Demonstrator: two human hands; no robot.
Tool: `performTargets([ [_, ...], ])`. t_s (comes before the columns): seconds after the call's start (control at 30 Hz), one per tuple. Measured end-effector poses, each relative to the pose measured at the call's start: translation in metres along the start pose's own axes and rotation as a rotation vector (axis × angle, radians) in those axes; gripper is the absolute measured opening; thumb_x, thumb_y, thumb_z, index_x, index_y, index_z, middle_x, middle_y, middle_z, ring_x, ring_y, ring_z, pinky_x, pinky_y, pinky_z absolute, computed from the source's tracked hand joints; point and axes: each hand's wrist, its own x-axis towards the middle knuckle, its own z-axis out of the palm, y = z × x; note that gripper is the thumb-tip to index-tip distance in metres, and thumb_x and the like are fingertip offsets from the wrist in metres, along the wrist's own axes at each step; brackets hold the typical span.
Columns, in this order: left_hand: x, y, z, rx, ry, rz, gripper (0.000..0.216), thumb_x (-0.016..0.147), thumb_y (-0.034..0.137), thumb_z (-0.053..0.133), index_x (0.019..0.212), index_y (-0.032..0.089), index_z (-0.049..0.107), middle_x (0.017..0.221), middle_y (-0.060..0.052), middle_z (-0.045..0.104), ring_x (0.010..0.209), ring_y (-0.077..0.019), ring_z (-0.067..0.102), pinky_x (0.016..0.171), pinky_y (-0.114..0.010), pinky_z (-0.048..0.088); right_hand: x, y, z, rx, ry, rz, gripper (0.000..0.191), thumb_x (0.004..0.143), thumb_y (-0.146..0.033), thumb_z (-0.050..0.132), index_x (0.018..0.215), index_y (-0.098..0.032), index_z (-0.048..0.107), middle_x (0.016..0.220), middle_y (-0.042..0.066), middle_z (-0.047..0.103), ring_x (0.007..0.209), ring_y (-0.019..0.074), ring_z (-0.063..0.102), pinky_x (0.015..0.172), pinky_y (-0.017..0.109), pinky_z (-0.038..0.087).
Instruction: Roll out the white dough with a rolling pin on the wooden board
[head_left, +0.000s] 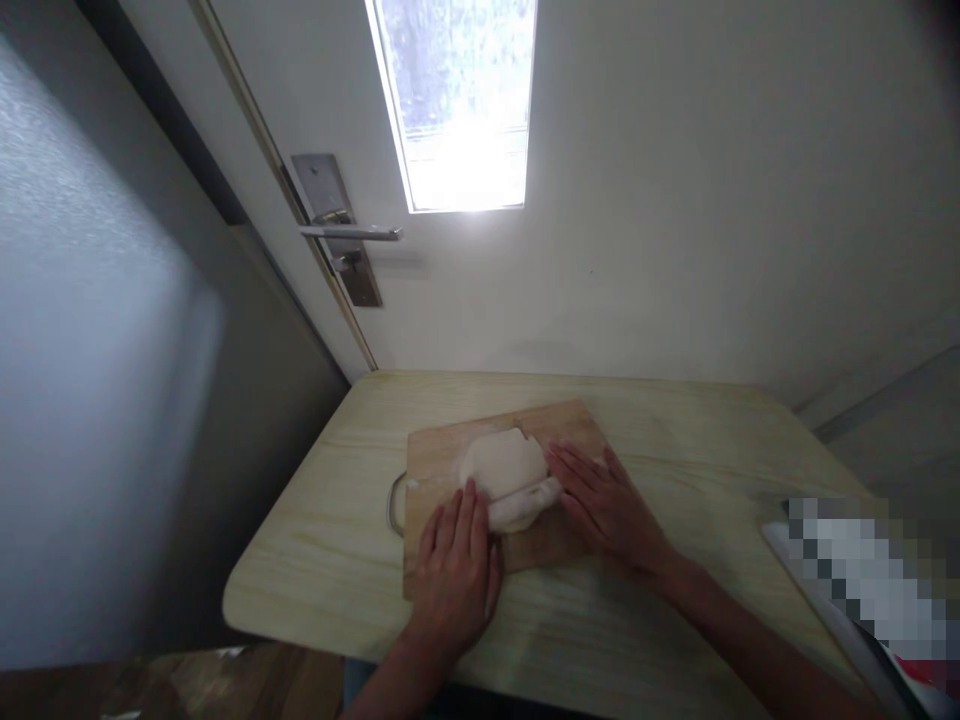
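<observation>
A flat sheet of pale dough lies on a wooden cutting board. Across its near part runs a whitish, flour-dusted cylinder, apparently a rolling pin, with dough showing on both sides of it. My left hand rests over the cylinder's left end, fingers stretched forward and its fingertips by the dough's edge. At the other end, my right hand lies with straight fingers slanting left over the board. Both palms face down, and they hide the cylinder's ends.
The board's metal handle sticks out to the left. Under the board is a light wood-grain table against a white door with a lever handle. A blurred-out item lies at the table's right edge. A grey panel stands left.
</observation>
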Motion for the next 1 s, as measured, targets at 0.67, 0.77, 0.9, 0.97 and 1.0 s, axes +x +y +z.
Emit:
performTargets([
  [0.67,-0.042,0.010,-0.011,0.021,-0.010,0.198,0.041,0.080,0.014,0.031,0.121,0.010,0.038,0.125,-0.011,0.042,0.117,-0.0232,0.033,0.093,-0.039,0.029,-0.044,-0.011,0.015,-0.111,0.228,-0.018,0.036,0.083,-0.023,0.036,0.117,-0.014,0.042,0.117,0.008,0.050,0.109,0.0205,0.043,0.096,0.048,0.021],
  [0.77,-0.038,-0.008,-0.011,-0.076,-0.058,0.234,0.042,0.081,0.010,0.031,0.123,0.013,0.035,0.120,-0.010,0.047,0.113,-0.0191,0.038,0.090,-0.035,0.035,-0.038,-0.001,0.017,-0.128,0.281,-0.101,0.030,0.082,-0.022,0.040,0.110,-0.015,0.049,0.104,0.009,0.058,0.095,0.0196,0.053,0.091,0.044,0.031],
  [0.9,-0.030,-0.029,-0.019,-0.197,-0.126,0.252,0.037,0.083,0.014,0.034,0.120,0.017,0.037,0.112,-0.007,0.053,0.101,-0.0162,0.047,0.084,-0.030,0.041,-0.032,0.005,0.013,-0.137,0.305,-0.190,0.021,0.081,-0.022,0.042,0.096,-0.017,0.056,0.086,0.006,0.062,0.081,0.0186,0.056,0.082,0.040,0.040],
  [0.97,-0.024,-0.039,-0.025,-0.204,-0.186,0.311,0.038,0.082,0.013,0.036,0.119,0.018,0.037,0.111,-0.006,0.053,0.099,-0.0163,0.048,0.083,-0.030,0.041,-0.031,0.003,0.008,-0.151,0.289,-0.202,0.020,0.081,-0.021,0.041,0.093,-0.018,0.057,0.085,0.007,0.062,0.080,0.0188,0.056,0.078,0.038,0.042],
  [1.0,-0.019,-0.043,-0.028,-0.198,-0.223,0.345,0.039,0.082,0.012,0.037,0.120,0.019,0.036,0.112,-0.006,0.053,0.099,-0.0164,0.048,0.083,-0.030,0.041,-0.031,0.000,0.005,-0.154,0.275,-0.197,0.020,0.082,-0.021,0.040,0.092,-0.017,0.056,0.086,0.007,0.061,0.080,0.0191,0.056,0.075,0.037,0.043],
])
